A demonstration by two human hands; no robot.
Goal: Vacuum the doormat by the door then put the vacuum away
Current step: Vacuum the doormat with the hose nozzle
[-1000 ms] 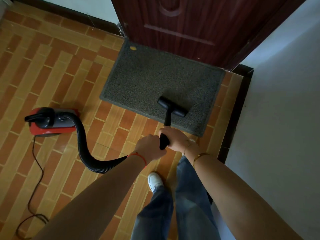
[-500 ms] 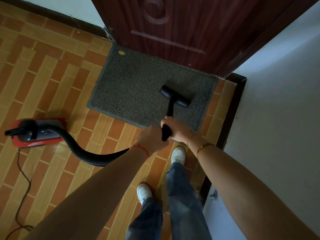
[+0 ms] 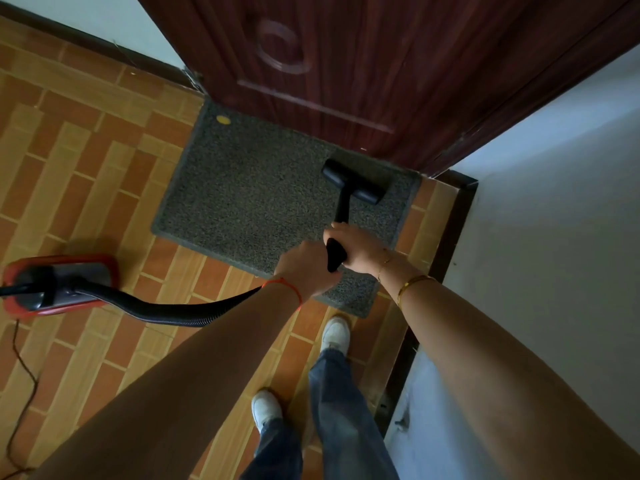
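Note:
A grey speckled doormat (image 3: 256, 192) lies on the tiled floor against a dark red door (image 3: 346, 64). The black vacuum nozzle (image 3: 355, 181) rests on the mat's far right corner, close to the door. Its short black wand (image 3: 341, 216) runs back to my hands. My right hand (image 3: 356, 245) is closed round the wand's upper end. My left hand (image 3: 306, 268) grips just behind it, where the black ribbed hose (image 3: 166, 310) joins. The hose curves left to the red and black vacuum body (image 3: 59, 284) on the floor.
A white wall (image 3: 554, 237) with a dark skirting board stands close on the right. A thin power cord (image 3: 20, 393) trails over the brick-pattern tiles at the lower left. My two white shoes (image 3: 334, 334) stand just short of the mat. A small yellow spot (image 3: 223, 119) marks the mat's far left corner.
The nozzle has slid forward and to the right across the mat, toward the door. I have stepped closer to the mat, and the vacuum body sits farther left in view.

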